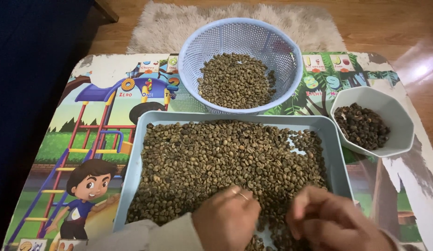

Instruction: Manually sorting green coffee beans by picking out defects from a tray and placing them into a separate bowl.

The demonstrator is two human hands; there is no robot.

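A pale blue rectangular tray (137, 153) on the table holds a wide layer of greenish-brown coffee beans (216, 158). My left hand (228, 216), a ring on one finger, rests knuckles up on the beans at the tray's near edge, fingers curled down into them. Just to its right, my right hand (333, 221) also lies on the beans with its fingers bent and pinched together. Whether either hand holds beans is hidden. A bare patch of tray shows between the two hands.
A light blue perforated basket (281, 51) with greenish beans stands behind the tray. A white angular bowl (398, 125) of darker beans sits at the right. The low table (86, 139) has a colourful cartoon top; a shaggy rug (160, 23) lies beyond.
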